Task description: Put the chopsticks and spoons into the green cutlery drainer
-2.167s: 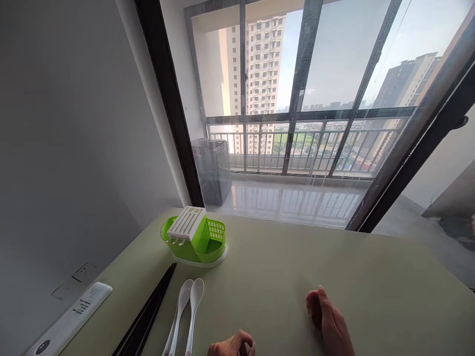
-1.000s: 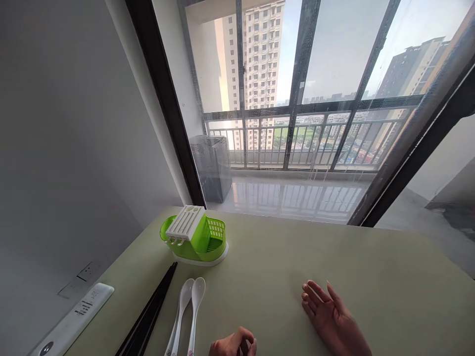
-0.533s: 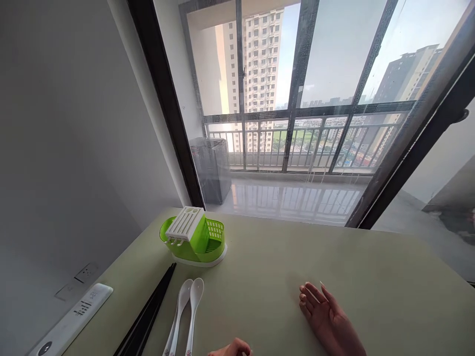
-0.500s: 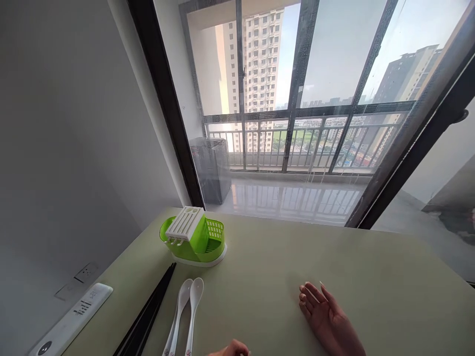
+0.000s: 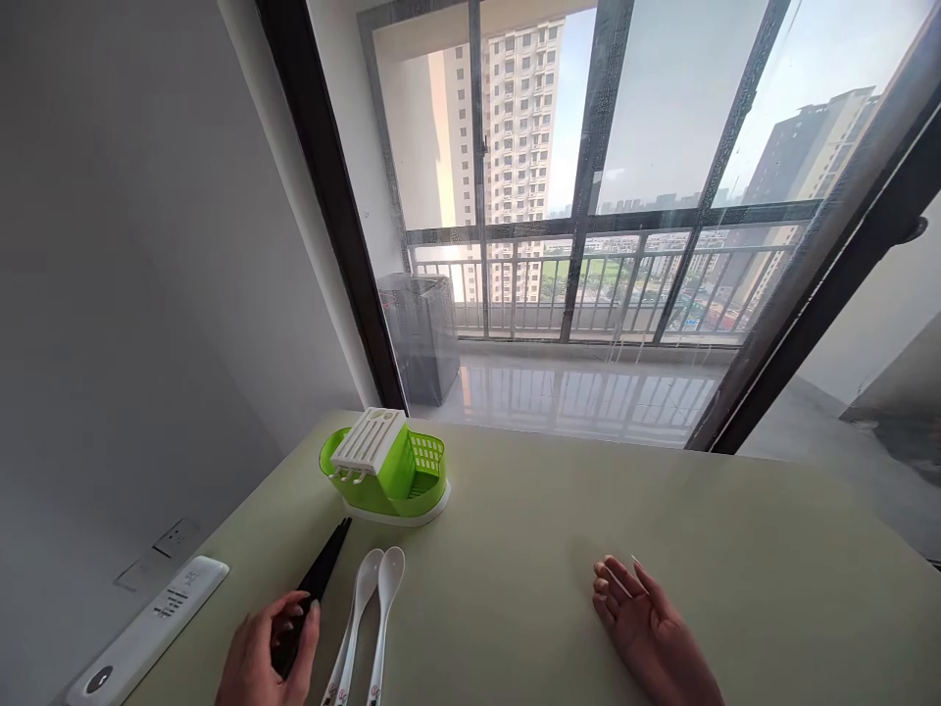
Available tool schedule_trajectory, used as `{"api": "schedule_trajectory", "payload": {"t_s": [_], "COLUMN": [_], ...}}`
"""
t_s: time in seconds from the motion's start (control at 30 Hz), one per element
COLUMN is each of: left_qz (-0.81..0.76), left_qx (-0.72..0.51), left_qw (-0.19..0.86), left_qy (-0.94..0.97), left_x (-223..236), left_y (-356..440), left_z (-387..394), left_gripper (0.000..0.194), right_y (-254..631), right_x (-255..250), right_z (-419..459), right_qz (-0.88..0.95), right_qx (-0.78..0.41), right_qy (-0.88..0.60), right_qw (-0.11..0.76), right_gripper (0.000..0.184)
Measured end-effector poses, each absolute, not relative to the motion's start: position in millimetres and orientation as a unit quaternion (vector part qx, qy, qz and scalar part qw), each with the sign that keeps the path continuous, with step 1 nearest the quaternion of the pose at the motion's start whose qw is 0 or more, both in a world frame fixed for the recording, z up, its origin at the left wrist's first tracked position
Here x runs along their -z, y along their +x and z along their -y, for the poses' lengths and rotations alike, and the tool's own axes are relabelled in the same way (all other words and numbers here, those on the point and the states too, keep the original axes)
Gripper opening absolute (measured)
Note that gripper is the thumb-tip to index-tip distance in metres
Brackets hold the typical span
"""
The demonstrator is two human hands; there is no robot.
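Observation:
My left hand [image 5: 271,647] is over a bundle of black chopsticks [image 5: 327,561] on the table, thumb on one side and fingers on the other, closed around it. The chopsticks' thin tips point away toward the rack; their near ends are hidden by the hand. Just right of them lie several white spoons [image 5: 389,579] with long handles, bowls pointing away. My right hand [image 5: 651,628] rests palm up at the right, fingers loosely spread and slightly bent, holding nothing. Beyond the chopsticks stands a green cutlery rack [image 5: 401,504] with a white slotted top and small hooks.
A white power strip [image 5: 151,628] lies along the table's left edge, beside the grey wall with a socket [image 5: 174,537]. Past the pale green table [image 5: 529,529] is a glass door with a dark frame [image 5: 345,245], and a balcony behind it.
My left hand has moved left from the bottom edge, past the spoons, and closed around the chopsticks. My right hand stays nearly still.

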State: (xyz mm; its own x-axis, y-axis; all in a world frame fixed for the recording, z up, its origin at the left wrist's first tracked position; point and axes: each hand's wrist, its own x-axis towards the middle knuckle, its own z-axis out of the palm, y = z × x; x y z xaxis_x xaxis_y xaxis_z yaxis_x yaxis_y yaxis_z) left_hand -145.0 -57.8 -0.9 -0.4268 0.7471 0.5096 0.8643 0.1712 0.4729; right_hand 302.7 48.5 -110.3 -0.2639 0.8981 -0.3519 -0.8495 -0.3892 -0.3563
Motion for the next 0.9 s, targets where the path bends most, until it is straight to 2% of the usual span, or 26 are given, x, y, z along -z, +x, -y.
{"api": "schedule_trajectory", "payload": {"t_s": [0.13, 0.27, 0.53, 0.9], "left_qz": [0.780, 0.830, 0.874, 0.871], "left_qx": [0.276, 0.188, 0.117, 0.043], "left_qw": [0.143, 0.103, -0.010, -0.010], "left_qy": [-0.544, -0.514, -0.472, -0.490], "left_x": [8, 9, -21, -26], "left_y": [-186, -196, -179, -173], "left_z": [53, 57, 52, 45], "left_gripper": [0.070, 0.080, 0.088, 0.085], "right_y": [302, 302, 303, 303], "right_x": [109, 111, 118, 114], "right_z": [-49, -50, -51, -49], "right_qz": [0.026, 0.020, 0.024, 0.009], "right_qx": [-0.802, -0.804, -0.806, -0.807], "right_qy": [-0.243, -0.235, -0.231, -0.226], "right_qw": [0.545, 0.545, 0.544, 0.545], "right_gripper": [0.027, 0.024, 0.026, 0.025]}}
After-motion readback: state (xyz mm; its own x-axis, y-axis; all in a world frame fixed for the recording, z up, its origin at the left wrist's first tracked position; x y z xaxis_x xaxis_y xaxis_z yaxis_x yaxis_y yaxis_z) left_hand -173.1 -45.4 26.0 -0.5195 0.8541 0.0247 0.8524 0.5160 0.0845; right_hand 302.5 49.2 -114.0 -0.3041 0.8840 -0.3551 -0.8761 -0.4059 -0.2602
